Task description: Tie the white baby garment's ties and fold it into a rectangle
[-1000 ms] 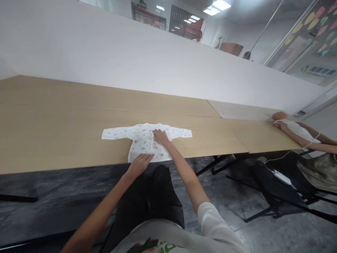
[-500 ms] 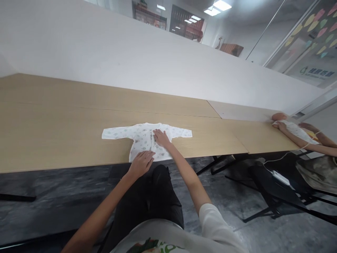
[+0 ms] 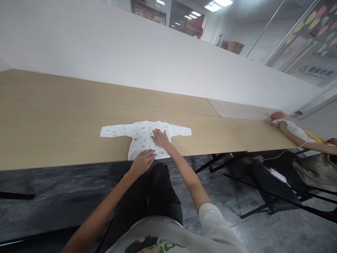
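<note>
Pressing: both hands lie flat on a shirt (image 3: 143,137), and that is the whole action right now.
Shirt: small, white with a faint green print, spread face up on the bench (image 3: 52,126), sleeves out to either side, hem at the near edge.
Left hand: the left hand (image 3: 143,161) rests palm down on the hem, right at the bench edge, fingers (image 3: 150,153) spread and loosely straight, gripping nothing.
Right hand: the right hand (image 3: 160,138) sits palm down on the chest, just right of the centre seam, fingers (image 3: 156,133) stretched flat toward the collar, nothing pinched between them.
Gap: the two hands are near each other, left nearer the body, right further up the cloth, not touching.
Arms: both forearms are bare, reaching forward over dark trousers (image 3: 150,196); a white sleeve shows at the right shoulder.
Bench: long, pale wood, running full width below a white wall (image 3: 131,52).
Far right: another person's arm (image 3: 302,142) reaches onto the bench beside a doll (image 3: 283,119) in white clothing, well apart from the shirt.
Floor: grey, with a white adapter (image 3: 276,174) on a cable over by the other person's dark chair frame.
</note>
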`<state>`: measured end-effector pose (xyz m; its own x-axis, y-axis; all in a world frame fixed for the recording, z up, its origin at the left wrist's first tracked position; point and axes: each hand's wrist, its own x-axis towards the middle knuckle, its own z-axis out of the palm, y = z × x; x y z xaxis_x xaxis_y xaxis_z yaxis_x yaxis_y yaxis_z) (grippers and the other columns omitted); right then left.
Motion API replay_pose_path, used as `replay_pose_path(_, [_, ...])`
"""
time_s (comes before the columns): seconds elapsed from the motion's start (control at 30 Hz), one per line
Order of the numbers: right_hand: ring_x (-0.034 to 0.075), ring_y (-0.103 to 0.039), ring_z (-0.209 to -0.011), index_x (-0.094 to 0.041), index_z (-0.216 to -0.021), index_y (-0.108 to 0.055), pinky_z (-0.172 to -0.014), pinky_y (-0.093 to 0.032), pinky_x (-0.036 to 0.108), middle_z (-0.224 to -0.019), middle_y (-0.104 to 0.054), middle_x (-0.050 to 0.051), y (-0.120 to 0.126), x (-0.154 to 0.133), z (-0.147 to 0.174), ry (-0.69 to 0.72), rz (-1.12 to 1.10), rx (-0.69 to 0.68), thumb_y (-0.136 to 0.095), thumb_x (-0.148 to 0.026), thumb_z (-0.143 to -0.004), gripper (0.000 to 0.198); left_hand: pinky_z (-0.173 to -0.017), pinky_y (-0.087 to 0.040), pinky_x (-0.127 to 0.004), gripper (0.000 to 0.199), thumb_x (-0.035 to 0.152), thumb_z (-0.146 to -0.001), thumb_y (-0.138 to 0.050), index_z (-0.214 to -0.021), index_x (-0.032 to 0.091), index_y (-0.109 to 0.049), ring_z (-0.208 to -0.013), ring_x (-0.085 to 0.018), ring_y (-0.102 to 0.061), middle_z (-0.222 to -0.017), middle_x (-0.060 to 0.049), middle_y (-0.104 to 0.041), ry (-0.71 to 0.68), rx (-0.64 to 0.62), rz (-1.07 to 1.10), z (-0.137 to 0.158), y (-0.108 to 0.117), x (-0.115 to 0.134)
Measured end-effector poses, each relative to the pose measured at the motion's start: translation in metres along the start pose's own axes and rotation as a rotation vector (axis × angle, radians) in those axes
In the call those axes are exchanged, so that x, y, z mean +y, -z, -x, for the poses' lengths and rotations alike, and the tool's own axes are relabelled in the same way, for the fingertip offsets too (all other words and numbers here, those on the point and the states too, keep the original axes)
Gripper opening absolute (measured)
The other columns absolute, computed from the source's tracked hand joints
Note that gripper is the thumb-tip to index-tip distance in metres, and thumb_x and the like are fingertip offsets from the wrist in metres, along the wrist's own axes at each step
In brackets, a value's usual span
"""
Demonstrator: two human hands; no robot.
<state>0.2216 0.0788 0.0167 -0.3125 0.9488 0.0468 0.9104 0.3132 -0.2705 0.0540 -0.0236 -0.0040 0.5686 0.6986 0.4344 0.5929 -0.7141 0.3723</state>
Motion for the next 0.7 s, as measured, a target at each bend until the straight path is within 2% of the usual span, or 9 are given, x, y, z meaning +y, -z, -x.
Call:
replay_pose_path(0.07, [0.025, -0.023, -0.148, -0.021, -0.150, -0.035, -0.119, -0.012, 0.056, -0.157, -0.031, 0.011, 0.003, 0.005, -0.001, 0.002, -0.065, 0.012, -0.035, -0.039, -0.102, 0.051, -0.102, -0.047, -0.042, 0.031, 0.030, -0.093, -0.044, -0.104, 0.024, -0.071, -0.115, -0.023, -0.061, -0.117, -0.009, -0.070, 0.003, 0.003, 0.038, 0.001, 0.005, -0.003])
replay_pose_path(0.13, [0.023, -0.030, -0.145, -0.022, -0.149, -0.036, -0.119, -0.019, 0.051, -0.154, -0.037, 0.011, 0.011, 0.019, -0.003, -0.043, -0.179, 0.094, -0.036, -0.038, -0.101, 0.051, -0.102, -0.047, -0.043, 0.030, 0.035, -0.092, -0.045, -0.102, 0.025, -0.071, -0.113, -0.023, -0.062, -0.115, -0.008, -0.071, 0.055, 0.047, 0.062, 0.000, 0.017, -0.019])
replay_pose_path(0.23, [0.021, -0.042, -0.138, -0.017, -0.147, -0.038, -0.115, -0.031, 0.040, -0.148, -0.047, 0.013, 0.031, 0.053, -0.007, -0.212, -0.306, 0.301, -0.035, -0.032, -0.101, 0.049, -0.106, -0.042, -0.044, 0.035, 0.039, -0.093, -0.039, -0.106, 0.025, -0.068, -0.118, -0.024, -0.058, -0.118, -0.008, -0.069, 0.253, 0.187, 0.005, -0.016, 0.046, -0.064])
replay_pose_path(0.3, [0.022, -0.047, -0.133, -0.011, -0.144, -0.042, -0.111, -0.035, 0.036, -0.144, -0.050, 0.015, 0.044, 0.077, -0.012, -0.314, -0.301, 0.317, -0.037, -0.028, -0.100, 0.048, -0.109, -0.038, -0.043, 0.040, 0.040, -0.093, -0.035, -0.110, 0.022, -0.066, -0.121, -0.025, -0.054, -0.121, -0.008, -0.067, 0.374, 0.229, -0.091, -0.036, 0.064, -0.100])
replay_pose_path(0.37, [0.023, -0.054, -0.126, -0.010, -0.141, -0.046, -0.106, -0.039, 0.033, -0.138, -0.057, 0.016, 0.053, 0.093, -0.019, -0.362, -0.255, 0.258, -0.040, -0.027, -0.099, 0.046, -0.108, -0.038, -0.042, 0.043, 0.037, -0.093, -0.032, -0.112, 0.015, -0.064, -0.119, -0.026, -0.055, -0.121, -0.012, -0.066, 0.435, 0.186, -0.155, -0.060, 0.074, -0.131])
replay_pose_path(0.47, [0.023, -0.060, -0.117, -0.014, -0.133, -0.056, -0.101, -0.041, 0.033, -0.127, -0.065, 0.013, 0.054, 0.100, -0.031, -0.338, -0.152, 0.181, -0.044, -0.028, -0.098, 0.039, -0.106, -0.037, -0.041, 0.041, 0.032, -0.092, -0.034, -0.111, 0.008, -0.062, -0.117, -0.026, -0.055, -0.121, -0.016, -0.065, 0.433, 0.019, -0.185, -0.093, 0.073, -0.160])
replay_pose_path(0.57, [0.024, -0.060, -0.114, -0.018, -0.122, -0.064, -0.101, -0.039, 0.034, -0.120, -0.068, 0.011, 0.050, 0.095, -0.043, -0.299, -0.050, 0.148, -0.049, -0.033, -0.096, 0.034, -0.102, -0.039, -0.039, 0.039, 0.037, -0.089, -0.043, -0.104, 0.008, -0.064, -0.113, -0.027, -0.056, -0.117, -0.017, -0.066, 0.471, -0.078, -0.218, -0.112, 0.063, -0.172])
replay_pose_path(0.7, [0.026, -0.056, -0.116, -0.018, -0.113, -0.071, -0.101, -0.036, 0.034, -0.118, -0.068, 0.013, 0.050, 0.094, -0.051, -0.277, 0.045, 0.146, -0.058, -0.037, -0.092, 0.031, -0.092, -0.045, -0.035, 0.031, 0.043, -0.080, -0.053, -0.089, 0.016, -0.065, -0.103, -0.027, -0.061, -0.101, -0.013, -0.070, 0.507, -0.071, -0.220, -0.118, 0.058, -0.182])
